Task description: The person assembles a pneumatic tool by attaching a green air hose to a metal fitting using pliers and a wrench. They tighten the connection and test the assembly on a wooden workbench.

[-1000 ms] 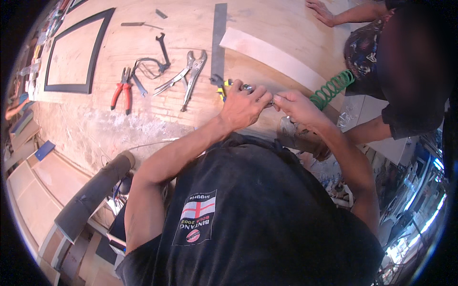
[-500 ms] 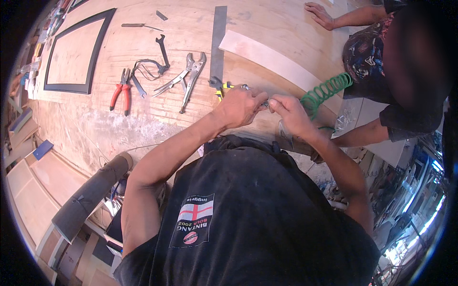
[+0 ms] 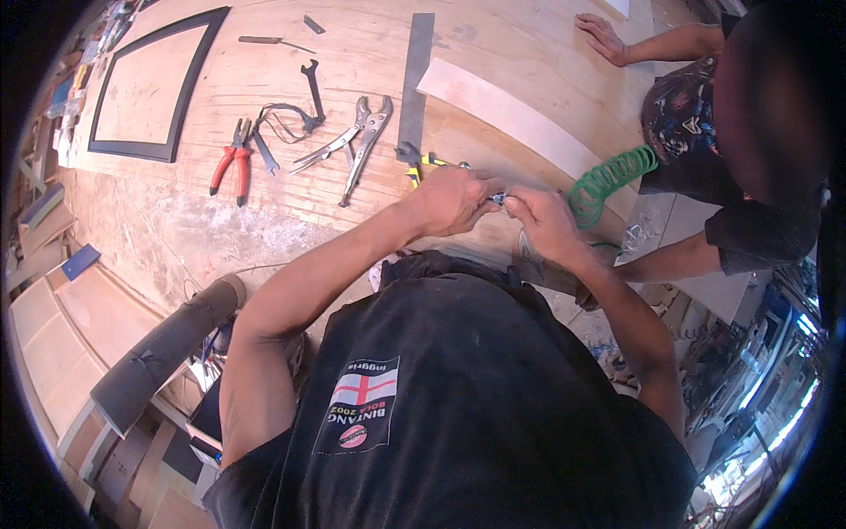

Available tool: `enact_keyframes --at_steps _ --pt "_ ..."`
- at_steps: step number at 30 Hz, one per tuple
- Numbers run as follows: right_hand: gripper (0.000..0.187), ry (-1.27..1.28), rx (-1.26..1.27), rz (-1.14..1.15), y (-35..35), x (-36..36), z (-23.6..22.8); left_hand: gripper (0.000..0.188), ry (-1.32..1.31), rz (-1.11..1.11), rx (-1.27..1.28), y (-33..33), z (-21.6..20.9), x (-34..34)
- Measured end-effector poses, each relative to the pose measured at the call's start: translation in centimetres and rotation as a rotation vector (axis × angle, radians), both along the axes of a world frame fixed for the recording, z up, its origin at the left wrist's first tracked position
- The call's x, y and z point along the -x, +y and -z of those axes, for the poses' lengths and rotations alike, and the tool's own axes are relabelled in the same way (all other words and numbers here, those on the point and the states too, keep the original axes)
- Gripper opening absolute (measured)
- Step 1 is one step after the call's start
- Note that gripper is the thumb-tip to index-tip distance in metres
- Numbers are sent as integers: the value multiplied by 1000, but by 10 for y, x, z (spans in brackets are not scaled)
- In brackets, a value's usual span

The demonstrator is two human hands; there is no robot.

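Note:
My left hand [image 3: 452,201] and my right hand [image 3: 541,217] meet over the near edge of the wooden workbench [image 3: 352,53]. Between their fingertips shows a small metal fitting [image 3: 497,198]; most of it is covered by the fingers. Both hands are closed on it from either side. Just past my left hand lie pliers with yellow and black handles [image 3: 409,159], partly hidden by it. Left of those rest locking pliers [image 3: 361,145], an open-ended wrench [image 3: 312,93] with dark cable beside it, and red-handled pliers [image 3: 233,163].
A green coiled air hose [image 3: 610,183] hangs right of my right hand. Another person's hand [image 3: 601,40] rests on the bench at the far right. A pale board [image 3: 507,115], a grey strip [image 3: 416,75], a screwdriver [image 3: 264,40] and a black frame [image 3: 132,152] lie on it.
The view has shifted a little, so the bench things sit slightly further right. More of the small metal fitting shows between my fingertips. Both hands keep their grip.

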State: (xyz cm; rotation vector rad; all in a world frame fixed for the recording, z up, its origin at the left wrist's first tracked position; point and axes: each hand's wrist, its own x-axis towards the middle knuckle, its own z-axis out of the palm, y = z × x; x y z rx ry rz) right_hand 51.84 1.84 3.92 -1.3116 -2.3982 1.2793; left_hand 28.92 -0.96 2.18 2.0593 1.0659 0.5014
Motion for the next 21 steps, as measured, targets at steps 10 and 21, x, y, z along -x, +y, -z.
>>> enact_keyframes --at_steps 10,21 --pt "41 27 583 55 17 -4 6 25 165 -283 -462 -35 49 -27" --pt "32 35 -578 35 35 35 28 24 123 -537 54 -10 50 11"
